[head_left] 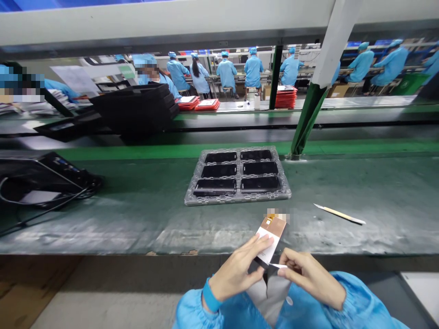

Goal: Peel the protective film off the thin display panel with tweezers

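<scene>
My left hand [236, 267] grips a phone screen panel [276, 225] at the front edge of the bench. The panel's back faces up, with a copper-coloured area, a white section and a small flex connector at its far end. Close to the panel's near end, my right hand [307, 273] pinches a thin white strip [277, 265]; whether the strip is still attached is hard to tell. Beyond my hands, a clear plastic tray [240, 200] carries several black phone screens [219, 171]. A craft knife [339, 214] with a pale yellow handle lies to the right.
A green support post [305, 123] rises behind the tray. Black equipment [44, 176] with cables stands at the left. Stacked black trays [133, 107] and red folders [285, 98] sit farther back. Several people in blue work beyond the bench [137, 219].
</scene>
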A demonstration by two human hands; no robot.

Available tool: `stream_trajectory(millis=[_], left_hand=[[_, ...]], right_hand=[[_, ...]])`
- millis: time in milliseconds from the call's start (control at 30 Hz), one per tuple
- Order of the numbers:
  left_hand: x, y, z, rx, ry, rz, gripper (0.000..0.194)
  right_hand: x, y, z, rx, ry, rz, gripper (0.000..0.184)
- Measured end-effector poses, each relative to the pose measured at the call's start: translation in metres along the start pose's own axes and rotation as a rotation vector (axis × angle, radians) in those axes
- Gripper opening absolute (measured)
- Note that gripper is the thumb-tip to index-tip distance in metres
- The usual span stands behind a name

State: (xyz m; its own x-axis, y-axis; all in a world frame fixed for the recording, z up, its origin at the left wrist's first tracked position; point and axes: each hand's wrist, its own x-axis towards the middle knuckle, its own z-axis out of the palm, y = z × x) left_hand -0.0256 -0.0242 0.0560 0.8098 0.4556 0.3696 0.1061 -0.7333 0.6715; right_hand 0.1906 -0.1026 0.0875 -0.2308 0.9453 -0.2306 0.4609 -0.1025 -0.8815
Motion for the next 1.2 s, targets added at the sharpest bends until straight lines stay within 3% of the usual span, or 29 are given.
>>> stream_trajectory(millis=[333, 567, 1000, 1200], left_hand=[[0.002, 0.003, 0.0, 0.01, 0.022, 0.007, 0.083], [0.002, 0.003, 0.005, 0.049, 0.033, 0.025, 0.082], [0.003, 0.006, 0.012, 0.15, 0.097, 0.073, 0.071], [0.002, 0.004, 0.015, 0.144, 0.118, 0.071, 0.071]], right_hand=[[0.001, 0.011, 0.006, 0.163, -0.029, 0.059, 0.068], [0.002, 0.014, 0.011, 0.377, -0.027, 0.092, 0.056], [-0.001, 0.016, 0.014, 0.21, 0.049, 0.038, 0.065], [-0.003, 0.014, 0.013, 0.273, 0.059, 0.003, 0.051]])
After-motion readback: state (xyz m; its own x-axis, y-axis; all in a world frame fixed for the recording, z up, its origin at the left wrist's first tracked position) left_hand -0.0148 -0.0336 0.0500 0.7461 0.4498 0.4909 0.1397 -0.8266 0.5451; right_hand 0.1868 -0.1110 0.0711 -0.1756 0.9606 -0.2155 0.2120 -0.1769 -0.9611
